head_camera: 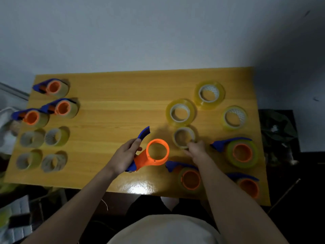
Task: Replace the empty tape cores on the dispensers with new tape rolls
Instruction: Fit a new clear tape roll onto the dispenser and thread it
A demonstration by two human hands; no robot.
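My left hand (125, 155) grips the blue handle of a dispenser (154, 154) whose orange hub ring is bare, held just above the table's middle. Right of it my right hand (196, 149) pinches the near rim of a thin, nearly empty tape core (183, 137) lying on the wooden table (114, 111). Three full yellowish tape rolls lie behind: one roll (181, 112), a second roll (210, 94) and a third roll (234, 118). Three dispensers with worn rolls sit at the right front, the nearest dispenser (190, 178) under my right forearm.
At the left back stand three loaded dispensers (59, 107). Several empty cores (44, 148) lie in front of them at the left. The wall is right behind the table. Clutter fills the floor at both sides, beyond the table's edges.
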